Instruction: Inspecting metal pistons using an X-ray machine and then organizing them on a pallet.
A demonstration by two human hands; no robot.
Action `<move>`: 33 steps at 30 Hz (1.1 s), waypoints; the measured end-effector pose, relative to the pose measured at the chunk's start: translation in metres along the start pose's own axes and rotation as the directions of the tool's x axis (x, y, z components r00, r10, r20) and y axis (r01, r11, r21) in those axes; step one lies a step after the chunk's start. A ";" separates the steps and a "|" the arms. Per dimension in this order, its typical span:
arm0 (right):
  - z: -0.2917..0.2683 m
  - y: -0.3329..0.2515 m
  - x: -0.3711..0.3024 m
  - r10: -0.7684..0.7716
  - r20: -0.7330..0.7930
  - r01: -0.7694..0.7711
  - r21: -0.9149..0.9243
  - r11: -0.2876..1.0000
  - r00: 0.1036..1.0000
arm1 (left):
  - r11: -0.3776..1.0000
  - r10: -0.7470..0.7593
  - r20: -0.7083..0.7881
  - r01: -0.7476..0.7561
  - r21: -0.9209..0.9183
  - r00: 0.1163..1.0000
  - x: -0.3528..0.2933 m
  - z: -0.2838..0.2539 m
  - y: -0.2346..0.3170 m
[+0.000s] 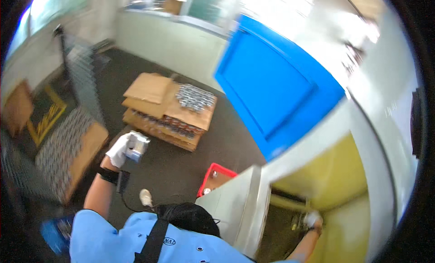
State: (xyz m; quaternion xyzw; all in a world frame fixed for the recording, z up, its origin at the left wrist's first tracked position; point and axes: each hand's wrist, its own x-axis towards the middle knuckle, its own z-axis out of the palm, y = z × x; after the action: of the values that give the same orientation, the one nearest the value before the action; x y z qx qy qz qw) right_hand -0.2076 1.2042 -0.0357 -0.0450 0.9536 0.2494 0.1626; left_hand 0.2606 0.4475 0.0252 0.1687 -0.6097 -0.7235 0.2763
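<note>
My left hand (119, 150), in a white glove, is closed around a silvery metal part (137, 148) with a rounded shape and a bluish lower side. It is held out over the floor, in front of the stacked cardboard. Far to the right, my right hand (312, 219), with white at the fingers, reaches into the opening of a pale machine cabinet with yellow inner walls (337, 172). Small metallic and yellowish fittings (297, 222) lie close to it. Blur hides its fingers and whether they hold anything.
Cardboard layers (147, 88) with small metal parts (195, 98) stand ahead. More parts (63, 154) lie on cardboard at the left, near a dark upright post (63, 50). A red bin (204, 181) sits beside the cabinet. A big blue panel (272, 81) rises at the right.
</note>
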 end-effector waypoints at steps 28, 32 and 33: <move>-0.241 -0.293 -0.228 -0.146 -0.466 0.325 0.330 0.886 0.872 | 0.794 -0.604 -0.730 0.164 -0.585 0.319 -0.360 -0.311 -0.277; -0.262 -0.329 -0.298 -0.103 -0.457 0.340 0.476 0.811 0.883 | 0.695 -0.710 -0.685 0.312 -0.647 0.161 -0.311 -0.375 -0.276; -0.265 -0.338 -0.315 -0.094 -0.453 0.347 0.517 0.782 0.887 | 0.682 -0.722 -0.665 0.360 -0.636 0.192 -0.296 -0.393 -0.271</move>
State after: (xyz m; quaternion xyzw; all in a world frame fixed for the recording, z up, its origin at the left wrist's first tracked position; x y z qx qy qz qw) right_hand 0.0695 0.7807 0.1312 -0.1569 0.9833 -0.0922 -0.0027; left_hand 0.6705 0.3449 -0.3456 0.6776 -0.1285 -0.6605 0.2968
